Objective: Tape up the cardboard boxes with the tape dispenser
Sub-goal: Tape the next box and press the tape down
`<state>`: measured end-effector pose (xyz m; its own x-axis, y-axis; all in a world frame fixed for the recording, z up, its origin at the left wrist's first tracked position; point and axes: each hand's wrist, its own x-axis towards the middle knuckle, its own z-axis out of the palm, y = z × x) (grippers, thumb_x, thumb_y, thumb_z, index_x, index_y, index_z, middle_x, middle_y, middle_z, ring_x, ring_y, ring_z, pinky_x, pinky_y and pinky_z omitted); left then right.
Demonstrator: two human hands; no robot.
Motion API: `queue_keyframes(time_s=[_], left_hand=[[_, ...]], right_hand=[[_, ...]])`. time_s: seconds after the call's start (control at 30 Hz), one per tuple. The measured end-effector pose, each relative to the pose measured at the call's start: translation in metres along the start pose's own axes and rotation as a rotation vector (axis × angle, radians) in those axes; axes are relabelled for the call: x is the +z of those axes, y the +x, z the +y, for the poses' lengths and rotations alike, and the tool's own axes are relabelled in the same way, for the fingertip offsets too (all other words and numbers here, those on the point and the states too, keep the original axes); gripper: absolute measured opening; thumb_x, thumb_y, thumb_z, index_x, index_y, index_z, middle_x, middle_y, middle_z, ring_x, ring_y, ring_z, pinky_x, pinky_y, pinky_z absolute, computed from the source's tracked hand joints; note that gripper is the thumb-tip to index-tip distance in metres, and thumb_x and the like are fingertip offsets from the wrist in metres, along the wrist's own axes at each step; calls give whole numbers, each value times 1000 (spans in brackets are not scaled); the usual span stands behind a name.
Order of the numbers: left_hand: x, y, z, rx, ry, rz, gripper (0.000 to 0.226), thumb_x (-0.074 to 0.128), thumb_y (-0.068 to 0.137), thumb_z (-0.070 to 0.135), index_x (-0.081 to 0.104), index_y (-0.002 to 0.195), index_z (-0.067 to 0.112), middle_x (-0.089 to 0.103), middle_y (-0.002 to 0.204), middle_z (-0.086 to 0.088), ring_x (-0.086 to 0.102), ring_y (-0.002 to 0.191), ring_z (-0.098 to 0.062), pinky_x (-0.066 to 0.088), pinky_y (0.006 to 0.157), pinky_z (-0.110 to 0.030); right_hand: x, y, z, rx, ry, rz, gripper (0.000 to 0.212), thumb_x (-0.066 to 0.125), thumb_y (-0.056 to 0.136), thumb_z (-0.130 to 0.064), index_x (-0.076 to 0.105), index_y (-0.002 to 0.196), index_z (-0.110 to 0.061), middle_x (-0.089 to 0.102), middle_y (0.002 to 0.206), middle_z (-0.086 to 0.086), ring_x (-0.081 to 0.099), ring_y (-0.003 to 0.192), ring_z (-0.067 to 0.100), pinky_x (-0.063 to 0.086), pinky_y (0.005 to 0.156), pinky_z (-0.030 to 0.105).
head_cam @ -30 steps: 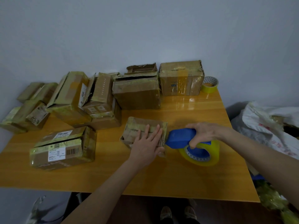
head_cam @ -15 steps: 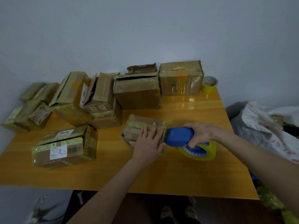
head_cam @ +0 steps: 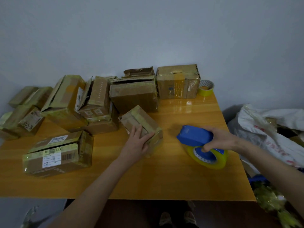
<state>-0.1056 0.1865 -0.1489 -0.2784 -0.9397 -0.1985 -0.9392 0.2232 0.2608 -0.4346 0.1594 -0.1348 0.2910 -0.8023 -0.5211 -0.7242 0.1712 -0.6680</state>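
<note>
A small taped cardboard box [head_cam: 139, 119] lies turned at an angle in the middle of the wooden table [head_cam: 164, 181]. My left hand [head_cam: 137, 143] holds its near end, fingers over the top and thumb at the side. My right hand [head_cam: 218, 139] grips a blue tape dispenser [head_cam: 194, 134] carrying a roll of yellowish clear tape [head_cam: 208, 157]. The dispenser hangs to the right of the box, apart from it.
Several taped cardboard boxes [head_cam: 133, 94] crowd the back and left of the table, one labelled box [head_cam: 57, 153] near the front left. A spare tape roll [head_cam: 205, 88] sits at the back right corner. A white bag [head_cam: 269, 129] lies right of the table.
The dispenser has come away from the small box and moved right. My left hand has turned the box so that it lies diagonally.
</note>
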Motion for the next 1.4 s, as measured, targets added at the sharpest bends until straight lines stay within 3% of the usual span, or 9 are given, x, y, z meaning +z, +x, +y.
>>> queue_keyframes(time_s=[0.23, 0.37, 0.47, 0.57, 0.7, 0.87, 1.03, 1.2, 1.4], left_hand=[[-13, 25, -16, 223, -236, -3, 48, 48, 93, -1, 53, 133, 26, 23, 157, 1, 6, 145, -10, 21, 118, -39], [-15, 23, -9, 191, -167, 68, 44, 55, 90, 8, 54, 132, 23, 34, 152, 2, 25, 143, -15, 25, 117, -45], [-36, 18, 25, -42, -612, 305, 33, 56, 94, 19, 55, 127, 18, 50, 134, 2, 52, 117, -12, 50, 94, -32], [-60, 18, 57, -268, -1207, 60, 35, 48, 97, 39, 55, 124, 17, 59, 118, 2, 58, 105, -12, 51, 76, -23], [-67, 16, 67, -311, -1418, -10, 26, 53, 93, 47, 62, 100, 24, 67, 107, 2, 63, 101, -16, 55, 77, -29], [-65, 12, 56, -248, -1491, 24, 12, 56, 93, 18, 63, 103, 20, 68, 108, -4, 65, 100, -17, 56, 82, -30], [-53, 8, 50, -147, -1210, 94, 40, 68, 86, 23, 52, 122, 28, 58, 116, 11, 62, 100, -11, 54, 81, -26], [-41, 13, 49, -85, -1082, 324, 14, 70, 85, 18, 62, 92, 26, 64, 97, 7, 61, 81, -11, 53, 76, -23], [-37, 16, 42, -9, -854, 486, 15, 69, 85, 18, 63, 76, 28, 62, 80, 11, 59, 71, -10, 54, 69, -28]], right_hand=[[-18, -14, -20, -173, 255, 104, 75, 77, 54, -18, 53, 124, -32, 60, 115, -5, 62, 103, 12, 50, 80, 24], [-29, -21, -43, -241, 214, 71, 76, 76, 56, -18, 51, 125, -36, 59, 116, -9, 62, 99, 2, 50, 74, 18], [-32, -23, -60, -277, 212, 73, 80, 78, 58, -19, 49, 130, -39, 58, 122, -10, 61, 105, 4, 53, 84, 26], [-32, -25, -78, -325, 213, 58, 79, 78, 60, -20, 48, 129, -43, 57, 123, -12, 61, 105, 4, 53, 86, 29], [-32, -23, -98, -378, 175, 40, 75, 82, 72, -4, 48, 127, -43, 56, 121, -13, 61, 100, -1, 54, 78, 22], [-29, -18, -104, -371, 129, 47, 73, 78, 74, 3, 48, 122, -44, 56, 119, -12, 61, 99, -1, 53, 75, 20], [-26, -13, -106, -343, 150, 50, 72, 80, 72, 1, 49, 119, -46, 56, 118, -10, 60, 104, 9, 51, 78, 22], [-22, -11, -108, -309, 153, 43, 74, 81, 71, -3, 50, 126, -41, 58, 116, -10, 61, 102, 10, 50, 78, 22], [-19, -12, -113, -290, 141, 43, 75, 83, 68, -8, 50, 129, -36, 58, 117, -7, 60, 102, 10, 48, 77, 21]])
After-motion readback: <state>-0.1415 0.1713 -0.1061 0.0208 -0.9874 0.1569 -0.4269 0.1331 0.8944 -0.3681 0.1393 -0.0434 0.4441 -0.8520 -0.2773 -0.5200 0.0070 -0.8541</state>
